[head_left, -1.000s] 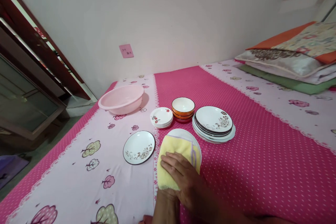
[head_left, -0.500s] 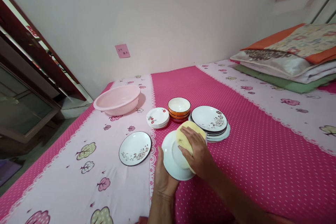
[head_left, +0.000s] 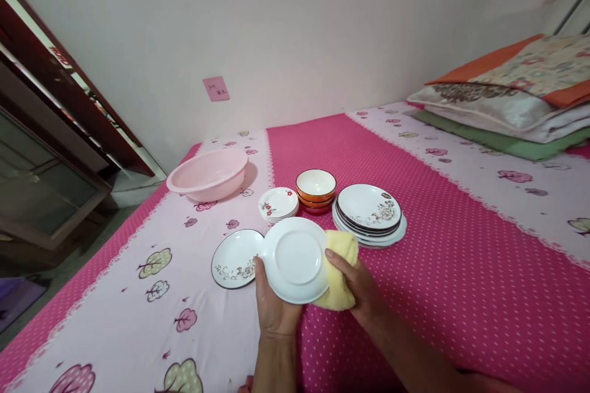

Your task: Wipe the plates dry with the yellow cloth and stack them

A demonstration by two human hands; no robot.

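Note:
A white plate (head_left: 297,255) is held up with its underside, a raised foot ring, facing me. My left hand (head_left: 275,304) grips its lower left edge, thumb on the near face and fingers behind. At the plate's right edge, my right hand (head_left: 357,285) pinches a yellow cloth (head_left: 340,295) folded over the rim, thumb in front. The fingers of that hand are mostly hidden by the cloth. Behind the held plate, a dark-rimmed plate with brown flowers (head_left: 233,261) lies flat on the bedspread, partly covered from view.
Stacked small plates with red flowers (head_left: 278,202), orange bowls (head_left: 316,187) and larger plates (head_left: 369,209) stand beyond my hands. A pink basin (head_left: 207,175) sits at the back left. Folded bedding (head_left: 502,107) lies at the right, on the pink bedspread (head_left: 437,258).
The plate has shifted left and tilted to show its underside more squarely. My right hand has gone from flat on the cloth over the plate's face to gripping the rim through the cloth.

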